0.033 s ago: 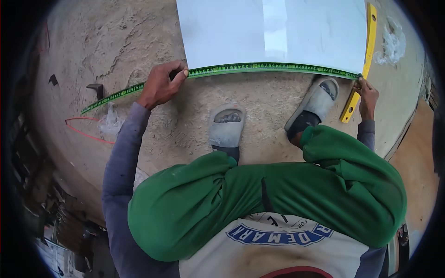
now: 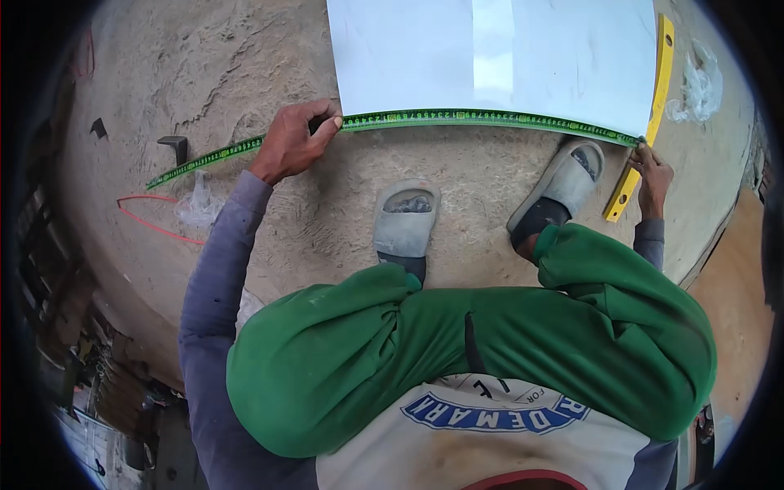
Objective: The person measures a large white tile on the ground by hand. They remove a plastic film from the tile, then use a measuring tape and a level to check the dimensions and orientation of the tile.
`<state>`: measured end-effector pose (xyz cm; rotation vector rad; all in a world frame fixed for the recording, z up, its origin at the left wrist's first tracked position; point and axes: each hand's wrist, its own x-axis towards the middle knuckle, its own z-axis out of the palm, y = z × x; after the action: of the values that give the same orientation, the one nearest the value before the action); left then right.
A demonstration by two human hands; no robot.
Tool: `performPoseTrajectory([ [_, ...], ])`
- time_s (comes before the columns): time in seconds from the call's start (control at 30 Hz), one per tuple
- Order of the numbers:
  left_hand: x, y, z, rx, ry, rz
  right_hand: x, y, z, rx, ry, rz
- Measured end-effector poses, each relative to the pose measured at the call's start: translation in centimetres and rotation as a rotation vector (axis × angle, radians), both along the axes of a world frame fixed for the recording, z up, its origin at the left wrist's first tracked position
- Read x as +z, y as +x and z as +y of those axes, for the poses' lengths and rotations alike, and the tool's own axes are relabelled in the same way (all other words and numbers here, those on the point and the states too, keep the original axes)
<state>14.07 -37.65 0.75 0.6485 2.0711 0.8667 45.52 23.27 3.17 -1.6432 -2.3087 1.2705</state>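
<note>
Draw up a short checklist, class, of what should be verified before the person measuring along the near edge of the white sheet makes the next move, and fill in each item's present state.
1. Green tape measure lies along the white sheet's near edge: ok.
2. Left hand pins the tape at the sheet's left corner: ok.
3. Right hand holds the tape at the right corner: ok.
4. Tape flat, without sag: cannot tell, the lens bends it.
5. Yellow ruler along the right edge: ok.
6. Sandals clear of the tape: ok.

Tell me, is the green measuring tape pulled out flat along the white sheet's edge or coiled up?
Pulled out: the green measuring tape runs along the white sheet, left hand to right hand.
</note>
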Motion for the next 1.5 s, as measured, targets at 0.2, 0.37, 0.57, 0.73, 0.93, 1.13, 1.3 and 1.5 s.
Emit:
performPoseTrajectory([
  [0.2, 0.1, 0.7, -2.7, 0.032, -0.06, 0.047, -2.4, -1.6, -0.2, 0.073, -0.005, -0.034],
  [0.37, -0.8, 0.6, -3.0, -0.014, 0.004, 0.088, -2.1, -1.4, -0.2, 0.054, 0.02, -0.012],
  [0.57, -1.2, 0.5, -2.9, -0.026, 0.03, 0.134, -2.5, -1.3, 0.4, 0.059, 0.06, -0.059],
  [0.73, -1.3, 0.6, -3.2, -0.028, 0.015, 0.147, -2.1, -2.1, -0.5, 0.073, 0.067, -0.093],
  [0.93, -0.8, 0.5, -2.8, -0.015, -0.03, 0.097, -2.3, -1.2, -0.8, 0.077, 0.095, -0.095],
  [1.13, -1.2, 0.7, -2.8, 0.005, 0.011, 0.134, -2.5, -1.0, -0.8, 0.059, 0.108, -0.088],
  [1.3, -1.3, 0.8, -2.3, 0.043, 0.057, 0.126, -2.1, -0.8, -0.5, 0.059, 0.14, -0.087],
  [1.5, -0.9, 0.8, -2.5, 0.038, 0.02, 0.149, -2.0, -1.7, -1.5, 0.03, 0.109, -0.079],
])
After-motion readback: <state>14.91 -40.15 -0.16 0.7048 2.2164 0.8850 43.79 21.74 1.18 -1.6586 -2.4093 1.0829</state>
